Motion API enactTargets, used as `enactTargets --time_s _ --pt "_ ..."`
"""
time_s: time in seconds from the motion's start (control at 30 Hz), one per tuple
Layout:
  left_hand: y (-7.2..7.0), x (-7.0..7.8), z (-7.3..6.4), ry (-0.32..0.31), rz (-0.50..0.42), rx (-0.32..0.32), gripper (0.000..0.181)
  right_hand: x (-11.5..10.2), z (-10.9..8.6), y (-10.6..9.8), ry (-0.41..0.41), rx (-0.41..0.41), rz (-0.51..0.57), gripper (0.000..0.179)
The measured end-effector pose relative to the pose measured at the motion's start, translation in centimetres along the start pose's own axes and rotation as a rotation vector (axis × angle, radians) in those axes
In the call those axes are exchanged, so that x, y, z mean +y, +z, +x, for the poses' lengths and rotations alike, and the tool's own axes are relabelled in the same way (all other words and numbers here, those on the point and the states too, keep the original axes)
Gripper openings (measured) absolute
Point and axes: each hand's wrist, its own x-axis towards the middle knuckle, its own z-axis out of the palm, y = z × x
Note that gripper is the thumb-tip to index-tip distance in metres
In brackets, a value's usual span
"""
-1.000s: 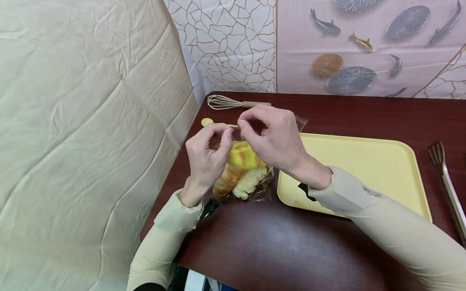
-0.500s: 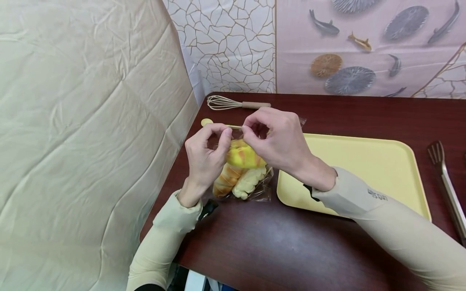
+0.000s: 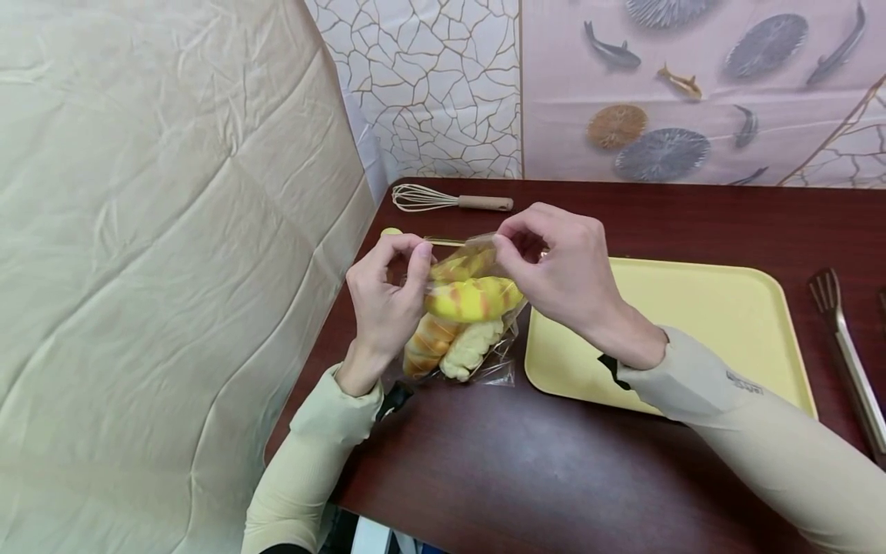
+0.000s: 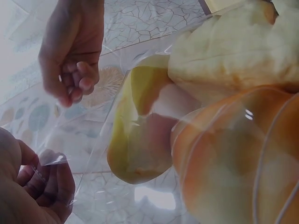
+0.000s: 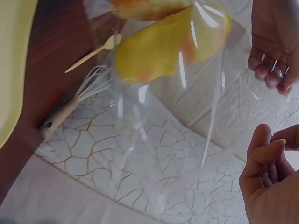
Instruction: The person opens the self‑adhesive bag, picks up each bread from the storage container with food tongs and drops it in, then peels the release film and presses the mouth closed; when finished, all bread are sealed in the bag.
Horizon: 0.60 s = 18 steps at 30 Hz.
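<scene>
A clear plastic bag (image 3: 501, 373) holds several pieces of bread. Inside are a yellow bread with orange stripes (image 3: 474, 299), a brown striped roll (image 3: 429, 346) and a pale, knobbly loaf (image 3: 472, 350). My left hand (image 3: 386, 308) pinches the bag's upper left edge between thumb and forefinger. At the upper right edge, my right hand (image 3: 564, 269) pinches the film the same way. Between them the film stands raised above the yellow bread. In the left wrist view the film (image 4: 56, 160) shows at the left fingers.
A yellow tray (image 3: 692, 331) lies right of the bag, close to the right forearm. Behind the hands are a whisk (image 3: 453, 201) and a yellow spoon (image 5: 112, 42), partly covered in the head view. A long metal utensil with a slotted head (image 3: 844, 331) lies at the far right.
My right hand has moved right, away from the left hand, which has stayed nearly in place. The bag's upper film is now spread between them, showing more of the yellow bread.
</scene>
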Motion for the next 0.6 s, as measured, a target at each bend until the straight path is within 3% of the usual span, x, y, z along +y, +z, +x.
enactTargets --time_s 0.23,0.6 --pt "0.3 0.0 0.0 -0.017 -0.027 0.002 0.014 1.2 -0.9 -1.8 0.065 0.049 -0.033 0.011" --pt "0.6 0.1 0.0 -0.082 -0.080 0.066 0.015 2.8 -2.5 -5.0 0.185 0.124 -0.059 0.009"
